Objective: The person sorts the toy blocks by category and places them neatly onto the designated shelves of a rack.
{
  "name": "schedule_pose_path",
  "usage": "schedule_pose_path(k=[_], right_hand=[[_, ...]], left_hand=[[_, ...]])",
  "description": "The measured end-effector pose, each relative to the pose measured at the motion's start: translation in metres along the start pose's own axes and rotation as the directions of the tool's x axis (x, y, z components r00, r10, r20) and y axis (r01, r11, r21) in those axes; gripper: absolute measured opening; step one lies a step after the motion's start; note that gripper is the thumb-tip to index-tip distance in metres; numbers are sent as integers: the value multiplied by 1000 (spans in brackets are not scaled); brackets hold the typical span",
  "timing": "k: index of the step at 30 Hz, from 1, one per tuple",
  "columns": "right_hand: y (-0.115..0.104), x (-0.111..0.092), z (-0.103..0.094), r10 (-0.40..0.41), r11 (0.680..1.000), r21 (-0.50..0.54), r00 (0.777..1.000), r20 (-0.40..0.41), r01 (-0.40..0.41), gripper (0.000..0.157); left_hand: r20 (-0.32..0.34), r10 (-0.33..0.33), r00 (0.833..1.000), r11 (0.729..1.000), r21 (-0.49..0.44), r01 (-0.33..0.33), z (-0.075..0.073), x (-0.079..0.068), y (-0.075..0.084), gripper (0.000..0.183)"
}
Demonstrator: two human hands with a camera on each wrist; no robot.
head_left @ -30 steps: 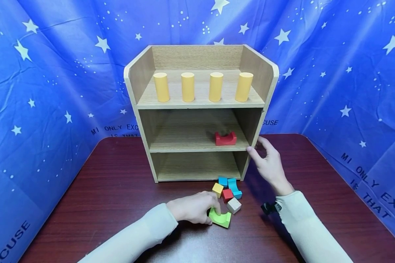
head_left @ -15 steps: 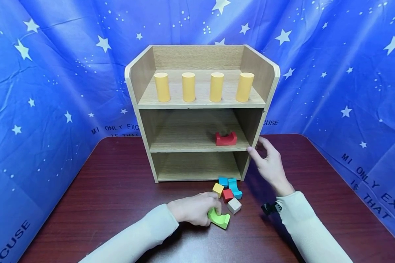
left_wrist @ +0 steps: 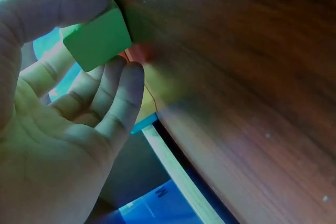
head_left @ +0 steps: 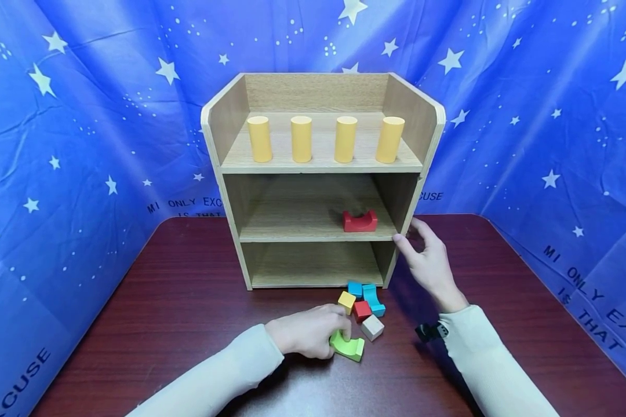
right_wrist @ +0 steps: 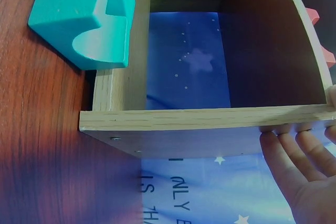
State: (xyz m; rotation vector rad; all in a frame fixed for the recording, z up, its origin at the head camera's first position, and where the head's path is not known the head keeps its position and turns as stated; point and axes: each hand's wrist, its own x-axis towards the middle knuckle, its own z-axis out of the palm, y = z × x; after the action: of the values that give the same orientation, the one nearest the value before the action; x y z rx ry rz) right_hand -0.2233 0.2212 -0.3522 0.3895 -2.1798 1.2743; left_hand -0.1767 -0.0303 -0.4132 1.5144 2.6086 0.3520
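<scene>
My left hand (head_left: 313,331) pinches a light green arched block (head_left: 348,347) low over the table in the head view. In the left wrist view, the thumb lies over the green block (left_wrist: 100,38) with fingers below it. At the right side of a small wooden shelf unit (head_left: 318,236), my right hand (head_left: 432,263) holds the side panel. Its thumb is at the front edge and its fingers lie along the outside. Beyond the green block sit a white cube (head_left: 372,327), a red cube (head_left: 362,311), a yellow cube (head_left: 346,302), a blue cube (head_left: 355,289) and a teal arched block (head_left: 373,300).
Several yellow cylinders (head_left: 301,139) stand in a row on the unit's top level. A red arched block (head_left: 360,222) rests at the right of the middle level. The dark red table (head_left: 177,324) is bordered by a blue star-patterned curtain (head_left: 83,145).
The green block has shifted slightly left with my left hand, and its thumb is now less visible. My right hand stays at the side panel. The head view has shifted slightly.
</scene>
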Motion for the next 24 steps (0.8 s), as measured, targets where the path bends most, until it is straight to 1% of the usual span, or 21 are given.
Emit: schedule_pose_path(k=[3, 6, 8, 11, 15, 19, 24], right_hand=[[14, 1, 1, 4, 1000, -10, 1000, -4, -4, 41], [19, 1, 1, -8, 1000, -8, 1000, -10, 8, 40], [19, 1, 1, -9, 1000, 0, 1000, -12, 9, 39], [19, 1, 1, -5, 1000, 2, 1000, -14, 5, 39], [18, 1, 1, -13, 1000, -12, 1000, -12, 13, 40], [18, 1, 1, -7, 1000, -15, 1000, -13, 6, 40], [18, 1, 2, -5, 1000, -20, 1000, -14, 5, 40]], left_hand=[[-18, 18, 1000, 1000, 7, -18, 1, 1, 1, 33], [-21, 26, 999, 1000, -8, -26, 0, 3, 2, 35], [-17, 36, 999, 999, -29, -36, 0, 4, 4, 39], [-15, 69, 998, 996, -62, -69, 1, 6, 5, 48], [-7, 94, 996, 994, -52, -94, 2, 7, 6, 57], [6, 96, 995, 995, -24, -96, 3, 8, 6, 58], [1, 117, 993, 993, -14, -117, 4, 8, 5, 57]])
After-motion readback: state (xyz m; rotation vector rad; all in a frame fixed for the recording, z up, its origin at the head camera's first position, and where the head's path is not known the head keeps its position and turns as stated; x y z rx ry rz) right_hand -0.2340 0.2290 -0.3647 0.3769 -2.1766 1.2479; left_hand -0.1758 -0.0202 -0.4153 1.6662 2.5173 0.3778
